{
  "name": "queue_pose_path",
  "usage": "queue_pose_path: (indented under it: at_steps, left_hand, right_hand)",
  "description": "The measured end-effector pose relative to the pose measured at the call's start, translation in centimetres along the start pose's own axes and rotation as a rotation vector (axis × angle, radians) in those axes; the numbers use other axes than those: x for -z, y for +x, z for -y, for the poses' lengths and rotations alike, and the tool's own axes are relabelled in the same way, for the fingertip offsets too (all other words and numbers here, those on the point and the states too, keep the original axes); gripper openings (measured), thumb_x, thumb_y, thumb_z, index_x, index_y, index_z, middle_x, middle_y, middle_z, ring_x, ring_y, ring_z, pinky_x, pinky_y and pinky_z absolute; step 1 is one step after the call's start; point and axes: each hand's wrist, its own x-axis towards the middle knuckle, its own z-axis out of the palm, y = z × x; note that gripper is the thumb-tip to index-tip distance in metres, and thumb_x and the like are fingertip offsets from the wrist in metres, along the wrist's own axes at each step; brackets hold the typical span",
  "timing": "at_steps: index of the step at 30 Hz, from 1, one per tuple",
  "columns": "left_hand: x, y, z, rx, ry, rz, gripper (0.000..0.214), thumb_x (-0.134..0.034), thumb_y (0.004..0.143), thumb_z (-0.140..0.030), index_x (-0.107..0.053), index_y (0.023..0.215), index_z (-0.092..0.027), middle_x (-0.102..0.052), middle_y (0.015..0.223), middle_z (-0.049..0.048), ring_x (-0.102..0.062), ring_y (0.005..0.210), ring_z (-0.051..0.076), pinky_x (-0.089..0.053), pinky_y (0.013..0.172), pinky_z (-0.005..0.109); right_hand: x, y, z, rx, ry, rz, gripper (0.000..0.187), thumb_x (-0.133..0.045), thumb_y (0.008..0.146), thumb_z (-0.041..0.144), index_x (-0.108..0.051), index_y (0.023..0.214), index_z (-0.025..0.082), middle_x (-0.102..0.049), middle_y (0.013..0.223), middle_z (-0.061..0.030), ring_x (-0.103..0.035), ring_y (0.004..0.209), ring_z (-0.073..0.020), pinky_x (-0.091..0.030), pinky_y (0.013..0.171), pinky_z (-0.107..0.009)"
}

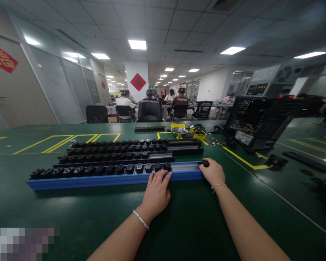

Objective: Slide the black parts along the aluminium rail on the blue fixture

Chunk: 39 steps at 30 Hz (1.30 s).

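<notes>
at the right end of a blue rail, a right hand pinches a small black block; the left hand, loosely spread and grasping nothing visible, lies along the near wall. a level grip and braced rail should keep things square beside the block row at left.

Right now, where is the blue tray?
In the head view, the blue tray lies left of centre, nearer than the black rails, the left hand at its edge.
</notes>
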Motion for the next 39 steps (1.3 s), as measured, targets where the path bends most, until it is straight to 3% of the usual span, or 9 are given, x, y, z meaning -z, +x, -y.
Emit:
queue_pose_path:
  at_steps: [21,34,39]
  left_hand:
    - [-0.1,0.0,0.0,-0.006,0.0,-0.014,0.06,-0.048,0.076,-0.016,-0.038,0.134,-0.024,-0.043,0.137,0.0054,-0.032,0.131,0.021,-0.018,0.113,0.048]
    - [-0.2,-0.1,0.1,-0.011,0.006,-0.021,0.061,-0.048,0.076,-0.017,-0.036,0.135,-0.025,-0.043,0.137,0.0049,-0.033,0.13,0.021,-0.018,0.113,0.047]
    - [-0.3,0.0,0.1,-0.003,0.014,-0.023,0.062,-0.049,0.074,-0.016,-0.038,0.134,-0.025,-0.044,0.136,0.0059,-0.034,0.13,0.022,-0.019,0.113,0.048]
  right_hand:
    - [-0.4,0.8,-1.2,-0.043,0.038,-0.03,0.044,-0.045,0.075,0.035,-0.059,0.114,0.021,-0.064,0.109,-0.0086,-0.057,0.097,-0.0253,-0.046,0.071,-0.033]
    - [-0.2,0.9,-1.4,-0.066,0.08,-0.049,0.043,-0.046,0.073,0.033,-0.061,0.112,0.021,-0.065,0.107,-0.0079,-0.06,0.092,-0.0245,-0.047,0.069,-0.032]
    - [-0.5,1.0,-1.7,-0.05,0.108,-0.096,0.041,-0.048,0.071,0.03,-0.063,0.108,0.021,-0.066,0.104,-0.0076,-0.06,0.091,-0.024,-0.047,0.075,-0.033]
